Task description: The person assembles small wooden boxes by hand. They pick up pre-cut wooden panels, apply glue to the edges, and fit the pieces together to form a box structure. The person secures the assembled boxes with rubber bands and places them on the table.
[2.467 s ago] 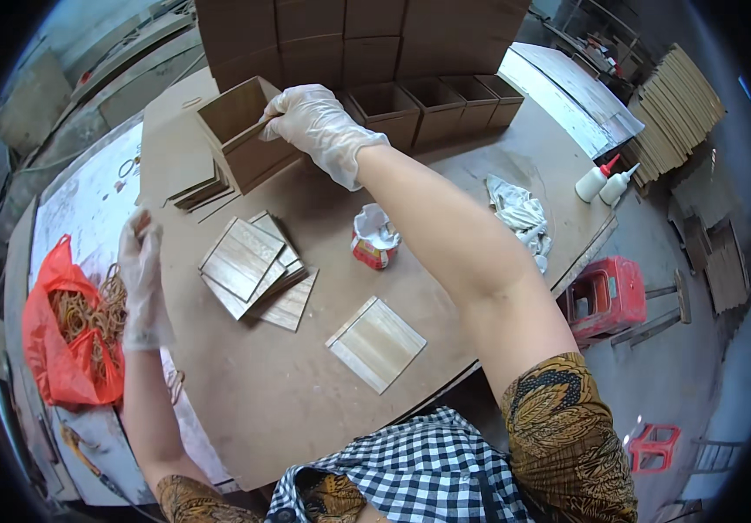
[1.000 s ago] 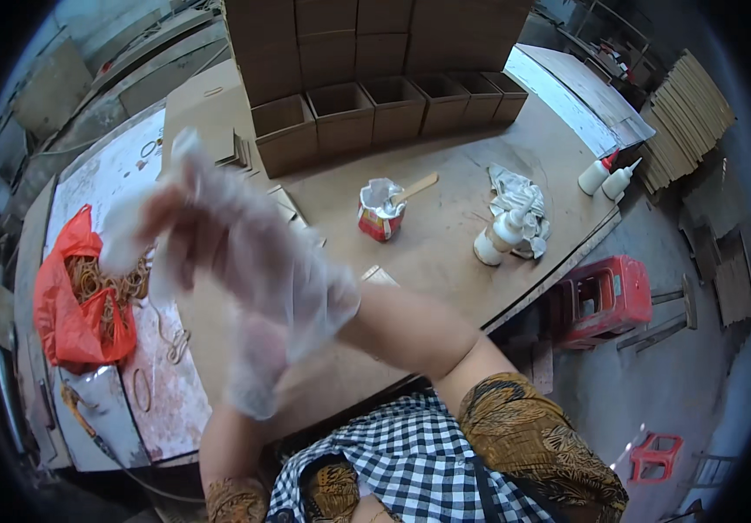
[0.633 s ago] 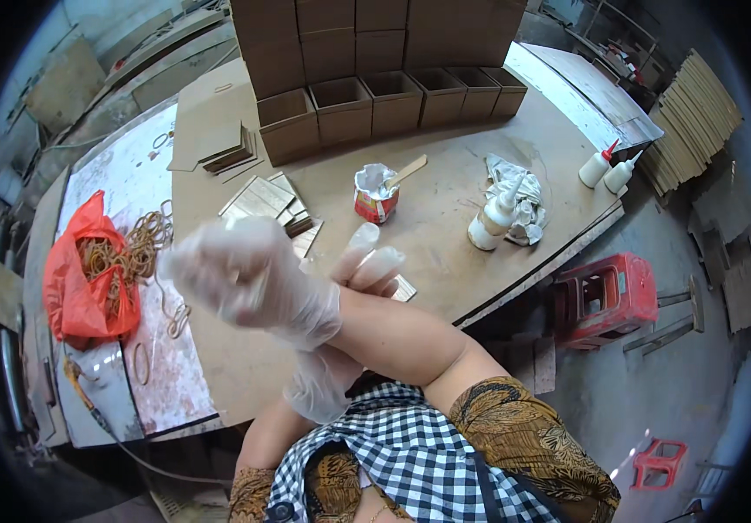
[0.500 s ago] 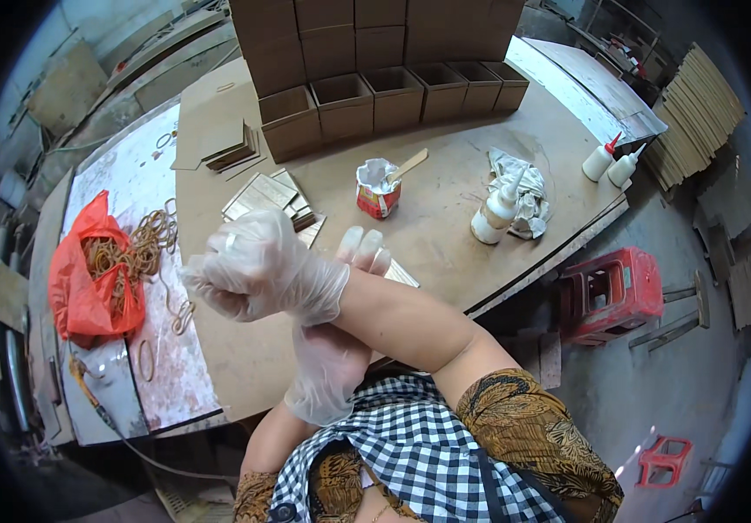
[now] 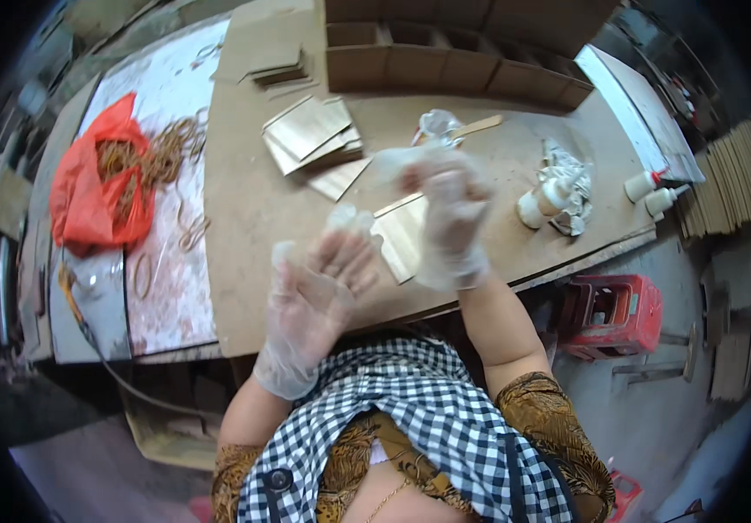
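Both of my hands wear thin, clear, loose plastic gloves. My left hand [image 5: 316, 292] is above the near part of the table, palm up, fingers spread and holding nothing. To its right my right hand [image 5: 454, 218] is raised over the table, blurred, its fingers curled in; nothing shows in them, and loose glove film sticks out at their tips. Beside it lies a pale wooden panel [image 5: 400, 241], partly covered by the hand. Farther back is a stack of similar panels [image 5: 310, 131]. An opened tub [image 5: 434, 125] with a flat wooden stick [image 5: 480, 126] stands behind my right hand.
Brown open-topped boxes [image 5: 401, 68] line the far side. A white squeeze bottle [image 5: 543, 202] stands by a crumpled rag [image 5: 574, 187] at right; two more bottles [image 5: 645, 186] are beyond. At left lie a red bag [image 5: 88, 205] and loose rubber bands [image 5: 179, 139]. A red stool [image 5: 615, 318] stands right.
My crossed forearms have come apart. The right hand has swung from the left to the right, and the left hand now shows with its fingers spread. The view has shifted too.
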Demonstrator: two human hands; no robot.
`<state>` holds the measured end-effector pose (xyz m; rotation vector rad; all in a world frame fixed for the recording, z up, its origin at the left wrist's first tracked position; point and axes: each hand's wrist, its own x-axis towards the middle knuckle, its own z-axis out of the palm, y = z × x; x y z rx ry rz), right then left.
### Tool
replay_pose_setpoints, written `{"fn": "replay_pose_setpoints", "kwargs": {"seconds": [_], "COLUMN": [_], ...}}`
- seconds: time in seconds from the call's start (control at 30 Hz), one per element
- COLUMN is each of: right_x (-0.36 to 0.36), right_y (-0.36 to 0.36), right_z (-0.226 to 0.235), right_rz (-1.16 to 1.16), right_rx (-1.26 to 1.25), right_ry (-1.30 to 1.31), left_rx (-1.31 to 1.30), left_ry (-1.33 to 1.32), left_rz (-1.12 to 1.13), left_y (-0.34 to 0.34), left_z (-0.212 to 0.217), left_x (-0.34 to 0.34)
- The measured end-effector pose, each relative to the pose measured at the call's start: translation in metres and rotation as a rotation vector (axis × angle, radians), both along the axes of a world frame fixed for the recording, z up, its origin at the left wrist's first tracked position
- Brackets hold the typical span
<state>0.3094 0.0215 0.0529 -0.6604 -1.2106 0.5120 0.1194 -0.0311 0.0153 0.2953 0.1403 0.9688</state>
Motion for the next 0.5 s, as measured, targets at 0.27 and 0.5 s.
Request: {"fn": "replay_pose_setpoints", "kwargs": {"seconds": [0.27, 0.5], "right_x": [0.017, 0.019], "right_y": [-0.063, -0.101], "right_z": [-0.039, -0.082], "right_rz": [-0.302, -0.354], "right_rx": [-0.425, -0.549], "right_ry": [0.208, -0.159], "left_rx": [-0.077, -0.049], "left_ry": [0.606, 1.024], "left_rz": [0.425, 0.877], "left_y": [-0.003, 0.018], "left_z": [-0.018, -0.011], "left_x": [-0.094, -0.168]}}
